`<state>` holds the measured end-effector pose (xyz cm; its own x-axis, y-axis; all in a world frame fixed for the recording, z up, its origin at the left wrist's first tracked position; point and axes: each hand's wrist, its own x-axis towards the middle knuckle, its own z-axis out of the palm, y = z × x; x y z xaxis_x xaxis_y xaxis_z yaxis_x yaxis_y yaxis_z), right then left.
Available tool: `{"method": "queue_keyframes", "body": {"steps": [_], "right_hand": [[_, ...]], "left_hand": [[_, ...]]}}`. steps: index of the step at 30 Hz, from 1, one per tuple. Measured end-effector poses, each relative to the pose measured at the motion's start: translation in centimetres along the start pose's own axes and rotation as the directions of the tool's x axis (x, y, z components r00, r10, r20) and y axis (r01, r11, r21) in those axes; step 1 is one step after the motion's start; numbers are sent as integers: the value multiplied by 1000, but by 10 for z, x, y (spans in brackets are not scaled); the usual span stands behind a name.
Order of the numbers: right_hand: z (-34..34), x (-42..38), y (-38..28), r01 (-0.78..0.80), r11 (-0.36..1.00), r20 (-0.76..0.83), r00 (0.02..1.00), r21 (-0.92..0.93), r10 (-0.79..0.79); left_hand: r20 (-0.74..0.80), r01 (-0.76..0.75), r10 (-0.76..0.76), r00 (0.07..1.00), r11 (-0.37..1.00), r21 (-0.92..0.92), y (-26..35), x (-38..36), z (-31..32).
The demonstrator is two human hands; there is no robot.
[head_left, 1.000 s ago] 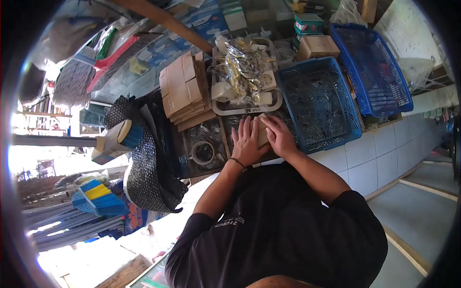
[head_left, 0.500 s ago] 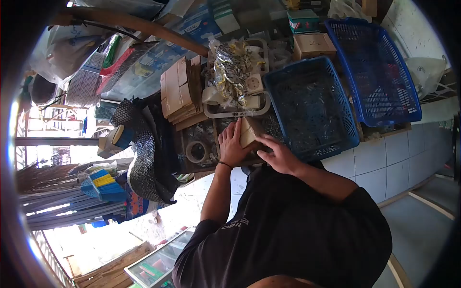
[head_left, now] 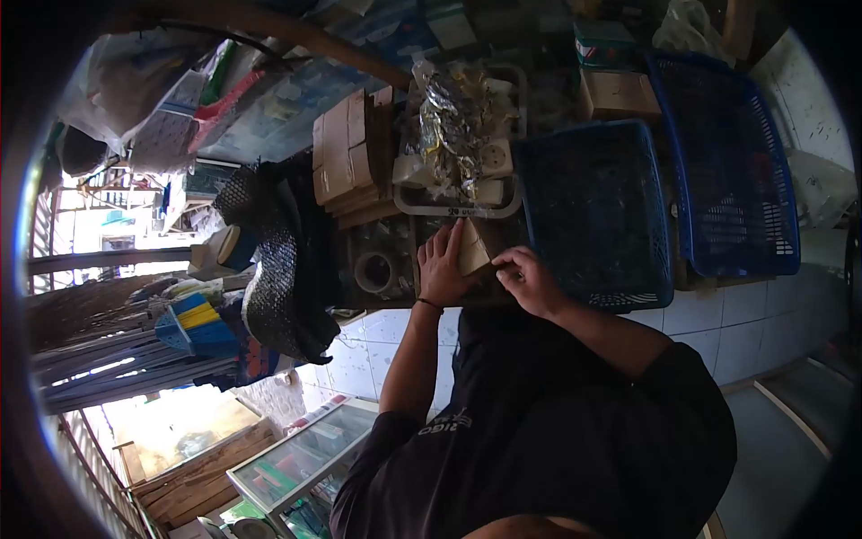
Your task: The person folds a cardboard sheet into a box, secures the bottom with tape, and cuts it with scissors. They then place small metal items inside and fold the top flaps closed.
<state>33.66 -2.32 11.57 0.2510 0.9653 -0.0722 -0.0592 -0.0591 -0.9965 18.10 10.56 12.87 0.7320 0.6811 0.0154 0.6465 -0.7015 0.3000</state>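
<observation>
A small brown cardboard box [head_left: 475,249] lies at the near edge of the worktable, in front of a white tray [head_left: 422,210]. My left hand [head_left: 441,267] is laid along its left side, holding it with thumb and palm against the cardboard. At the box's right corner, the fingers of my right hand [head_left: 532,282] are bent and pinched together. Whatever may be between those fingertips is too small to make out. In the tray sit silvery wrapped pieces [head_left: 446,135] and a white wall socket [head_left: 495,158]. A tape roll [head_left: 375,271] lies left of my left hand.
Stacked flat cardboard pieces [head_left: 343,157] stand left of the tray. To the right are a dark blue basket [head_left: 666,225] and a brighter blue basket [head_left: 781,216]. Behind them is a closed carton [head_left: 620,93]. Bubble wrap [head_left: 269,278] hangs at the left.
My right hand's fingers have curled from a more outstretched pose into a pinch at the box's corner. My left hand stays on the box. The camera view has shifted slightly.
</observation>
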Motion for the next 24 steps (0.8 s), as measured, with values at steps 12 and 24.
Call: {"method": "queue_keyframes", "body": {"steps": [12,24], "right_hand": [[28,4,-26,-34,874,-118,993,-485,-27],[57,-6,-44,-77,765,-84,996,-640,31]], "left_hand": [[-45,-23,18,999,994,-111,-3,-2,-10],[-222,-104,31,974,940,-325,-31,-20,-6]]}}
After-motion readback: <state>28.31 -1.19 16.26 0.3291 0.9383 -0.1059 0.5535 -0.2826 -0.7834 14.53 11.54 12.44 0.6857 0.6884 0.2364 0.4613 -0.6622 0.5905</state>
